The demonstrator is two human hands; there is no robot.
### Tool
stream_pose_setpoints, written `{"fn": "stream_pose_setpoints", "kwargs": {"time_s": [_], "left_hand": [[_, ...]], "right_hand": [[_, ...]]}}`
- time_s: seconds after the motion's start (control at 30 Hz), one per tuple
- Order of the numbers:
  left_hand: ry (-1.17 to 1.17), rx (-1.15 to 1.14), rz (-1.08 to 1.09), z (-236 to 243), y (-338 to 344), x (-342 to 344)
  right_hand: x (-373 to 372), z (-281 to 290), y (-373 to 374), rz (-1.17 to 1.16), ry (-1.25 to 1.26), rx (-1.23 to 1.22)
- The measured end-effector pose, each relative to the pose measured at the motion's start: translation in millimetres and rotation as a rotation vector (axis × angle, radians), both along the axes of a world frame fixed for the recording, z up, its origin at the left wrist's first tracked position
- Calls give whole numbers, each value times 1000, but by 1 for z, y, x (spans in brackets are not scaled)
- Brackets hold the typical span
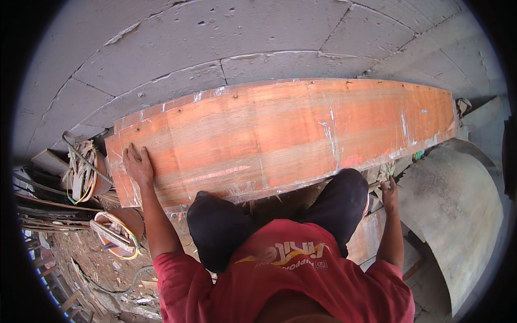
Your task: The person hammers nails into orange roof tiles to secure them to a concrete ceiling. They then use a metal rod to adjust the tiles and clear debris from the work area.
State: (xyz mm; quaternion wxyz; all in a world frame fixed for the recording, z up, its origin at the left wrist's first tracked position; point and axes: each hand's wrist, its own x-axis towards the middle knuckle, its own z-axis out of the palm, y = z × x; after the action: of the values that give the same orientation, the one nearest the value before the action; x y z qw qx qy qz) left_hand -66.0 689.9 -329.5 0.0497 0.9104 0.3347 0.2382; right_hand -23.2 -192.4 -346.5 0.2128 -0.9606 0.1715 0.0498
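Note:
A long orange-brown plywood board lies before me, scuffed with white streaks and dotted with nail heads along its far edge. Near its left end rests my left hand, flat on the surface with fingers spread. My knees press close to the board's near edge. Off to the right, past my right knee, my right hand is held low with its fingers curled. A pale crumpled scrap shows at those fingertips; what they grip is too small to make out.
A grey block wall runs behind the board. Two buckets of wood scraps stand at left, the nearer bucket on littered dirt. Thin dark strips are stacked beside them. A large curved grey sheet leans at right.

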Motion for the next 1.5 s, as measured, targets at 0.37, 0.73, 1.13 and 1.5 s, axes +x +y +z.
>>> {"fn": "stream_pose_setpoints", "kwargs": {"time_s": [0.37,0.73,1.13,1.5], "left_hand": [[276,-117,-11,-47,14,-42],[411,-364,185,15,-46,-10],[306,-407,232,8,-65,-21],[715,-842,106,101,-58,9]], "right_hand": [[-40,-75,-43,202,498,-334],[11,-54,-9,-2,52,-31],[153,36,218,751,-101,-51],[139,48,266,1010,235,-325]]}}
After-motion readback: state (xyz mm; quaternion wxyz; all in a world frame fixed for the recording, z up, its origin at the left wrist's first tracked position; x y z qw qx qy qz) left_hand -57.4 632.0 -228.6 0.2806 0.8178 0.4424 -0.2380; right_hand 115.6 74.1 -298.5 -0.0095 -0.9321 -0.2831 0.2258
